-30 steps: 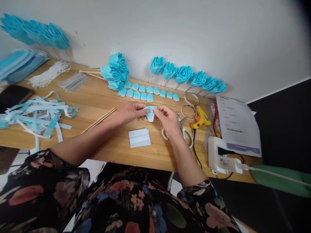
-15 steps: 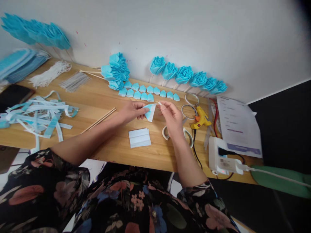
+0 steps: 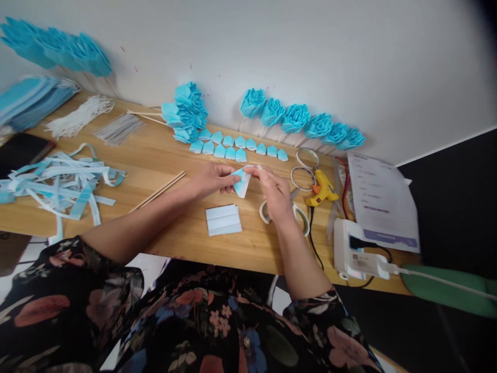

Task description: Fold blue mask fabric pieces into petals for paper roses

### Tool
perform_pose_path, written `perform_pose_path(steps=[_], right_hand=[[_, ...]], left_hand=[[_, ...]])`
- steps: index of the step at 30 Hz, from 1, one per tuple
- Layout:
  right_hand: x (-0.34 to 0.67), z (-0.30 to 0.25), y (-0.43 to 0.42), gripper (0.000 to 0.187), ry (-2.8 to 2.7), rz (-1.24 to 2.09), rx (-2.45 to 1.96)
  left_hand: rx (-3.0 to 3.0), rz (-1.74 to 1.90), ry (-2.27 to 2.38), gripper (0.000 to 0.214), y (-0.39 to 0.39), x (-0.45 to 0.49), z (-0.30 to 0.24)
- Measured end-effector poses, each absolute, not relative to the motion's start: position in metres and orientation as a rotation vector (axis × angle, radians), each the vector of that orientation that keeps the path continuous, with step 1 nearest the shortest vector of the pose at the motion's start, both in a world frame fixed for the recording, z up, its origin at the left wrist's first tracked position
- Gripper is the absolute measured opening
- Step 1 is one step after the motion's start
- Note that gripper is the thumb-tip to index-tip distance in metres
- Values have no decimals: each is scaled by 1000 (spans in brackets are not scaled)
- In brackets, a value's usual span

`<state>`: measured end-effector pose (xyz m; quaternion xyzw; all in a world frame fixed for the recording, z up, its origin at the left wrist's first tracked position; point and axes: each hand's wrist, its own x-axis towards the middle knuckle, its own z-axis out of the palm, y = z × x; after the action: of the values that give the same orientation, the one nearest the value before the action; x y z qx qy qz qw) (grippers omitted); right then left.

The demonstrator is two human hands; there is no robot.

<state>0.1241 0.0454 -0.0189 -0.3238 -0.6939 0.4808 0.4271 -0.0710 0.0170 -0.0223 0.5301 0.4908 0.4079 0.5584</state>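
Pinched in my left hand is a folded piece of blue-and-white mask fabric, its pointed end hanging down. My right hand grips a small white strip between thumb and finger, and one of its fingertips touches the fabric's upper right corner. Below the hands lies a stack of pale pleated fabric rectangles. Scissors with cream handles lie partly hidden under my right wrist. Folded blue petals sit in two rows beyond my hands.
Blue fabric roses lean along the wall, with more bunched flowers. At right are white tape rings, a yellow glue gun, a power strip and a paper sheet. Cut strips and wooden sticks lie left.
My right hand has closed in on the folded fabric, and a fingertip now touches its corner. The fabric in my left hand has shifted slightly.
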Motion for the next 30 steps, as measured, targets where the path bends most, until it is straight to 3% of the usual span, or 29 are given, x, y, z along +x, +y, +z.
perform_pose_path(steps=[14,30], right_hand=[[124,-16,44,36,-1794,1154,-757],[129,-9,44,31,-2084,807,-647]], left_hand=[[1251,970,1171,30,19,-72,-25],[922,1012,992,22,22,-72,-26]])
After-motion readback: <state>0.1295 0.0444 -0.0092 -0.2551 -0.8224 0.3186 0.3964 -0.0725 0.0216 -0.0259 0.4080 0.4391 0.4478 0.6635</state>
